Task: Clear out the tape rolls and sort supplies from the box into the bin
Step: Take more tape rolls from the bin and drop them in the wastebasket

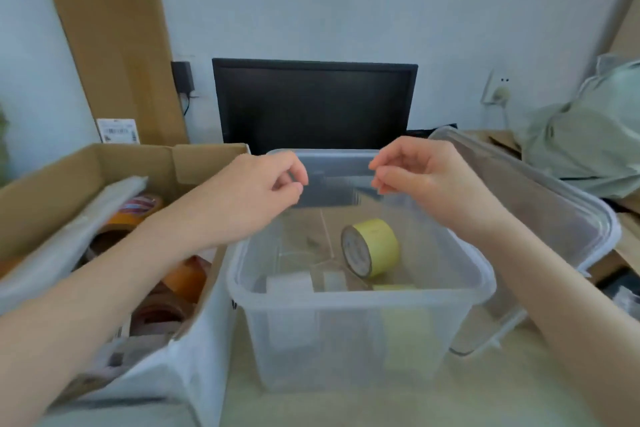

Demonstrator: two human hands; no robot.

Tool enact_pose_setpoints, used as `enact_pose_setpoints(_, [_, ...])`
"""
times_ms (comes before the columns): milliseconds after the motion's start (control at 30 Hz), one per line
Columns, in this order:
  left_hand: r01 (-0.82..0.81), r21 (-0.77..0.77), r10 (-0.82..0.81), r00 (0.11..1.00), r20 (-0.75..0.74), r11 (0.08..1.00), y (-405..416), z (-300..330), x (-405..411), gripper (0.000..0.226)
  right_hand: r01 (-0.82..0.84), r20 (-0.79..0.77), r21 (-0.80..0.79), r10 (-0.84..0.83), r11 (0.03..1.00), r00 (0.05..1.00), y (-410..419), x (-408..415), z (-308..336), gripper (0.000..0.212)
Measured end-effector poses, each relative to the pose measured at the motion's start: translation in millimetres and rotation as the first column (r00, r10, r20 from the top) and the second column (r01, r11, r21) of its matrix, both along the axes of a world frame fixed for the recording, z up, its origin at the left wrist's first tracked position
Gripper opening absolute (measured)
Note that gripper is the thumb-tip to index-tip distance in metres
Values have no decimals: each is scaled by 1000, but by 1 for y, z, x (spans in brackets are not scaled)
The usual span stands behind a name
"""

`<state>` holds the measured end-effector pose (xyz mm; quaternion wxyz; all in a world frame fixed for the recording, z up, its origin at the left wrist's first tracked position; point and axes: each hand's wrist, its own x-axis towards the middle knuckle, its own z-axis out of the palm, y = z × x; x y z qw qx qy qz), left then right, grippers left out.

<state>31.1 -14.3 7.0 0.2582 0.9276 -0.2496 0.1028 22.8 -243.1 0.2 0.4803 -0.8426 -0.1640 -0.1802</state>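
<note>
Both hands hang over the clear plastic bin with their grips loosely curled: the left hand has its thumb and forefinger nearly meeting, the right hand the same, and whether anything thin is pinched between them I cannot tell. The two hands face each other above the bin's far edge, a little apart. Down in the bin a yellow tape roll stands on its edge toward the right, with a pale clear roll lying near the front wall. The cardboard box sits just beside the bin on the left, with orange and brown tape rolls piled inside under the left forearm. The bin's lid leans against its right side. A dark monitor stands behind on the tabletop.
</note>
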Motion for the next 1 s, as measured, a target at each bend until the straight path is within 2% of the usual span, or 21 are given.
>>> enact_pose_setpoints(67, [12,28,-10,998,-69,1000,-4,-5,24,12,29,-67,-106,-36,994,997,-2,24,-3,9])
enact_pose_setpoints(167, [31,172,-14,995,-99,985,-13,-16,55,13,50,-144,-304,-98,951,985,-5,57,-8,11])
enact_pose_setpoints(233, [32,279,0,994,-112,960,-21,-26,68,11,30,-199,-448,-132,894,971,-4,74,-12,22])
enact_pose_setpoints(333, [22,440,8,998,-67,898,-28,-39,73,11,-56,-276,-656,-170,752,946,-1,92,-22,46])
enact_pose_setpoints(400, [16,450,-22,1000,9,893,-29,-43,73,10,-87,-325,-681,-194,727,926,1,97,-28,59])
enact_pose_setpoints(500, [36,417,-48,999,18,908,-27,-44,72,11,-132,-423,-647,-210,751,881,-1,97,-36,71])
enact_pose_setpoints(633, [38,520,-25,999,-32,853,-27,-46,75,14,-251,-503,-764,-305,595,808,0,94,-44,85])
enact_pose_setpoints(867, [50,637,-3,997,-74,769,-29,-46,74,22,-220,-373,-896,-388,385,843,6,97,-54,75])
enact_pose_setpoints(1000, [58,736,-46,998,-36,675,-31,-45,71,24,-204,-361,-879,-320,430,876,6,97,-50,71])
